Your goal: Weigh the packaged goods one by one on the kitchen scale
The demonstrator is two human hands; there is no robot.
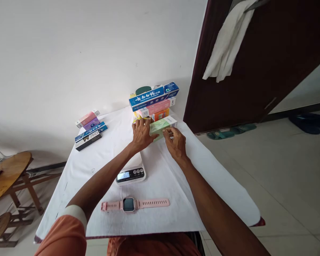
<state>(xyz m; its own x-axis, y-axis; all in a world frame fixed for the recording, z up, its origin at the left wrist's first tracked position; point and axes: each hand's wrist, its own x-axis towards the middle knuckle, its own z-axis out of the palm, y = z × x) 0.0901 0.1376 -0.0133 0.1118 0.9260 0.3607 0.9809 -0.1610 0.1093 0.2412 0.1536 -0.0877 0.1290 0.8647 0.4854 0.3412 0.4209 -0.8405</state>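
Observation:
A pale green carton [162, 123] stands at the back of the table, between my hands. My left hand [142, 135] grips its left end, thumb along the front face and fingers bent over the far side, close to something yellow. At its front right, the fingers and thumb of my right hand [176, 144] pinch together against the carton. Behind it rises a pile of boxes: an orange box [160, 115], a pink box [158, 107] and a blue toothpaste box [149, 98] on top. Below my left wrist lies a white digital scale [130, 174], its display lit.
A pink-strapped smartwatch [128, 204] lies near the front edge of the white-covered table [176, 213]. At the back left, a black box [88, 141] lies beside blue, purple and pink boxes. Wooden stools [13, 167] stand left; a dark door [256, 64] is right.

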